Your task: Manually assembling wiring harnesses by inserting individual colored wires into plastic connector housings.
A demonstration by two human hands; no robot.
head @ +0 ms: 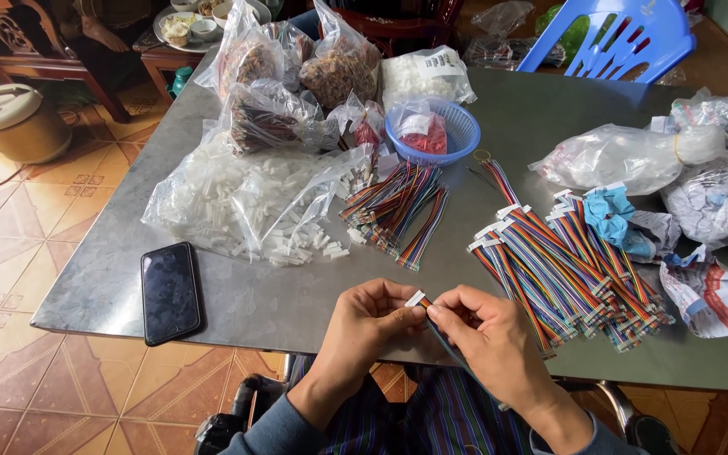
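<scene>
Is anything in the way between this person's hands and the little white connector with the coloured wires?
Nothing visible: the left hand and the right hand both pinch the white connector directly at the table's near edge. The rainbow wire bundles lie off to the right, the phone to the left.

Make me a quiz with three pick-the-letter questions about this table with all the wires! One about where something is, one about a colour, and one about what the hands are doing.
1. Where is the black phone?
A. on the table's near left corner
B. inside the basket
C. on the blue chair

2. What colour is the small round basket?
A. yellow
B. blue
C. black

3. What are the left hand and right hand doing?
A. resting flat on the table
B. holding the phone
C. pinching a white connector between the fingertips

Answers: 1 A, it lies flat by the table's front left edge. 2 B, its mesh wall is blue. 3 C, both hands meet on the small white piece at the end of a rainbow wire strip.
</scene>
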